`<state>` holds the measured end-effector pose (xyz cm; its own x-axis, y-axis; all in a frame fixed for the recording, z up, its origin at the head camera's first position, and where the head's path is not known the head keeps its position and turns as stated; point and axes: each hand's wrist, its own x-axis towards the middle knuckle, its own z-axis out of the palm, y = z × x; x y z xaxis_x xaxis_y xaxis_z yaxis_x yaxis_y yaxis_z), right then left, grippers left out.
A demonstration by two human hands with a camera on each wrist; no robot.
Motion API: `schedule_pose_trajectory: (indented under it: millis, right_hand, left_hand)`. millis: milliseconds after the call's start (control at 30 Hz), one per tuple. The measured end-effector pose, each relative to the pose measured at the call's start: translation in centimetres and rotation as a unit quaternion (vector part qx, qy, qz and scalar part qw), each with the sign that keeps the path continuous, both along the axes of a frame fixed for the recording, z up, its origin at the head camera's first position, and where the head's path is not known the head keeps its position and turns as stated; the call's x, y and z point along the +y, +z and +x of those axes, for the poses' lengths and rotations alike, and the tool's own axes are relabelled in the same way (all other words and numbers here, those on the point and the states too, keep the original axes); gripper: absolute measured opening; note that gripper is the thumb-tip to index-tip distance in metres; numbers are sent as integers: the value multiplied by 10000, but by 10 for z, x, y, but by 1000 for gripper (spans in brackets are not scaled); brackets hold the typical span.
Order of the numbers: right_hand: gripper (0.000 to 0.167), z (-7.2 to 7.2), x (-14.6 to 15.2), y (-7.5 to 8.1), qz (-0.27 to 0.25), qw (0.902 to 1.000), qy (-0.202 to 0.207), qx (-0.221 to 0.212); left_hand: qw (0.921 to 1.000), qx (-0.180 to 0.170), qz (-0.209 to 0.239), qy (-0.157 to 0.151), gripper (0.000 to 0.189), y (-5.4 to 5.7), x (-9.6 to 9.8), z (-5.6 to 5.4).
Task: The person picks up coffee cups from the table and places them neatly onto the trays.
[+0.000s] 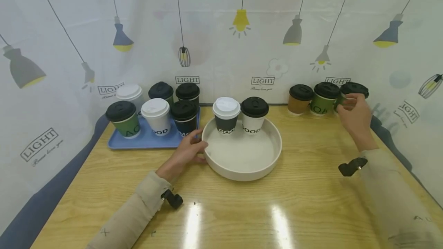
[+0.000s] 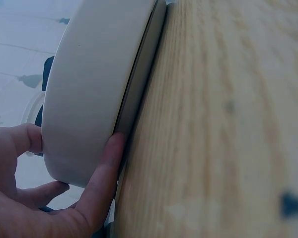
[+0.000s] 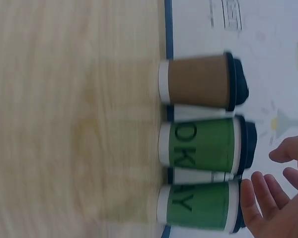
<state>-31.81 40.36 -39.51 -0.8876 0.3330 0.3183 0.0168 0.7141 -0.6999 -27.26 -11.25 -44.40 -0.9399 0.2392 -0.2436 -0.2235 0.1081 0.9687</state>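
Observation:
My left hand (image 1: 187,150) grips the left side of a round cream tray (image 1: 242,175). In the left wrist view its thumb presses the upper part of the tray wall (image 2: 89,89), and a finger reaches to the bottom edge. On the tray stand a dark cup with a white lid (image 1: 226,115) and a white cup with a black lid (image 1: 253,115). My right hand (image 1: 357,120) is at the back right, fingers parted and loosely bent beside the black lid of the rightmost green cup (image 3: 203,206). Left of that cup are another green cup (image 1: 320,103) and a brown cup (image 1: 298,104).
A blue rectangular tray (image 1: 145,145) left of the round one carries several lidded cups, including a green one (image 1: 126,124) and a white one (image 1: 156,120) in front. Behind the wooden table (image 1: 238,210) hangs a lamp-patterned curtain (image 1: 221,37).

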Motion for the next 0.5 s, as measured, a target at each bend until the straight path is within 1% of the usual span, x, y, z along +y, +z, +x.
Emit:
schedule_pose_trajectory:
  millis: [100,233,367,500]
  right_hand:
    - [58,-13,21,6,138,9997,-57,-211]
    - [70,-26,43,12,381,9977,-111,-556]
    - [77,-37,59,12,383,9961,-86,-788]
    - [79,-43,68,11,379,9940,-97,-1025]
  left_hand:
    - [10000,27,28,9,68,1,-1,-1]
    - [10000,71,50,12,67,2,-2,-1]
    - [10000,52,-3,15,67,3,-2,-1]
    - [10000,-26,-22,35,66,0,-3,0]
